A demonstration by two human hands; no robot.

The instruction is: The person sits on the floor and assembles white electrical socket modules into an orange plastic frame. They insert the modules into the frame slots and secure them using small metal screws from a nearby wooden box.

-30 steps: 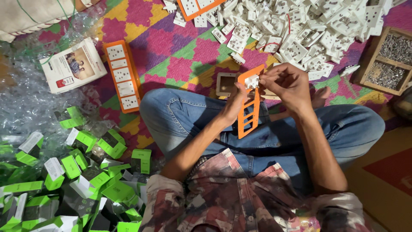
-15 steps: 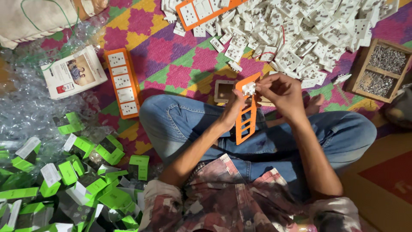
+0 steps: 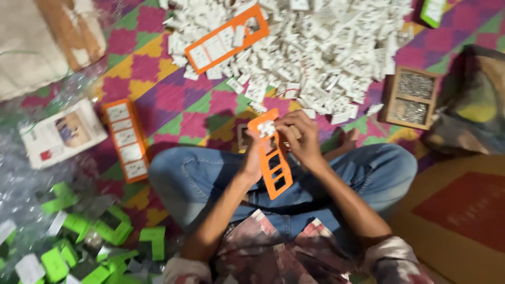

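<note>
Head view: left hand (image 3: pixel 252 158) fingers grip the orange frame (image 3: pixel 272 160) above the lap; right hand (image 3: pixel 300 138) fingers pinch a white switch (image 3: pixel 266 128) into the 12 o'clock slot. Lower slots remain empty.

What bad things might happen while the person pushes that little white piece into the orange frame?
The orange frame is held up over the lap by the left hand alone, so it might tilt or bend as the right hand presses. The small white part at the top slot could pop out and get lost in the big pile of white parts just ahead. The lower slots look empty, so the frame may flex easily.
</note>
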